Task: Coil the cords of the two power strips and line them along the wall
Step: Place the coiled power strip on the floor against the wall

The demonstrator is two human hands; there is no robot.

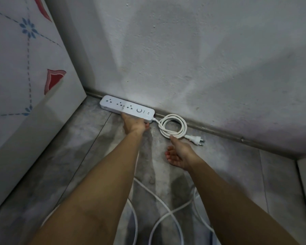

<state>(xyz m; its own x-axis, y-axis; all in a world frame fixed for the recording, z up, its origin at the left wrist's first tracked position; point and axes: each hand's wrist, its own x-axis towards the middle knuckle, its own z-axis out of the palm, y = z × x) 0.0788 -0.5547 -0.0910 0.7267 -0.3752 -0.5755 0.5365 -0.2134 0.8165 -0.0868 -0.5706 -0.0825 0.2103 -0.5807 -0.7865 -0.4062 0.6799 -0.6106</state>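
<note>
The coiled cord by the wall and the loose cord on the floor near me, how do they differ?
The coiled cord is wound in neat round loops beside the baseboard; the loose cord sprawls in crossing curves between the arms. The coiled cord joins the power strip and shows its plug; the loose cord's ends are out of view. Both are white.

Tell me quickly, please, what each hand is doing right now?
Left hand: closed on the power strip at the wall.
Right hand: open, fingertip touching the coiled cord.

Loose white cord (pixel 166 216) — loops run off the bottom edge, partly hidden under both forearms. Power strip (pixel 127 107) — front edge covered by left hand (pixel 133 125); socket markings blurred.
</note>
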